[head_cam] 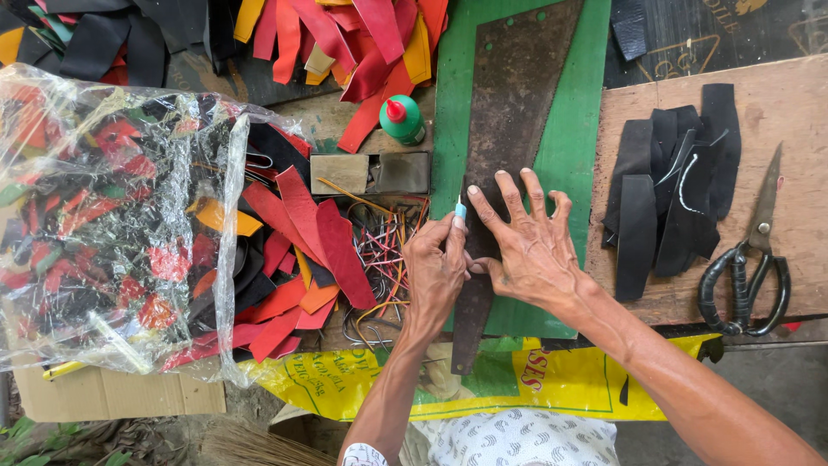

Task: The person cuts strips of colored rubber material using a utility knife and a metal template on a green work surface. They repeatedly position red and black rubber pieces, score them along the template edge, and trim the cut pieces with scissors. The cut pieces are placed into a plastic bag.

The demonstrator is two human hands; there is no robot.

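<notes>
Your left hand [434,272] is closed in a pinch grip on a small light-blue-handled cutting tool [460,210], tip up, set against the left edge of a long dark rusty metal plate [509,112]. Your right hand [530,246] lies flat and open, fingers spread, pressing down on the lower part of that plate; it grasps nothing. The 2 hands touch at the thumbs. The plate lies on a green cutting mat [580,129], tapering from wide at the top to narrow near you, its narrow end reaching past the mat's near edge. Left of your left hand: a tangle of thin coloured cords and wire rings [384,250], then a heap of red, orange and black leather strips [302,250] spilling from a clear plastic bag [112,216] stuffed with the same scraps. Above the cords sits a flat rectangular metal block [371,173], and just beyond it a green glue bottle with a red nozzle [402,119]. More red and yellow strips [362,43] are piled at the top. To your right, a wooden board [776,112] carries a stack of black leather pieces [673,190] and, near its right end, black-handled scissors [750,267], blades closed, pointing away from you. A yellow printed sack [388,384] hangs over the bench's near edge.
</notes>
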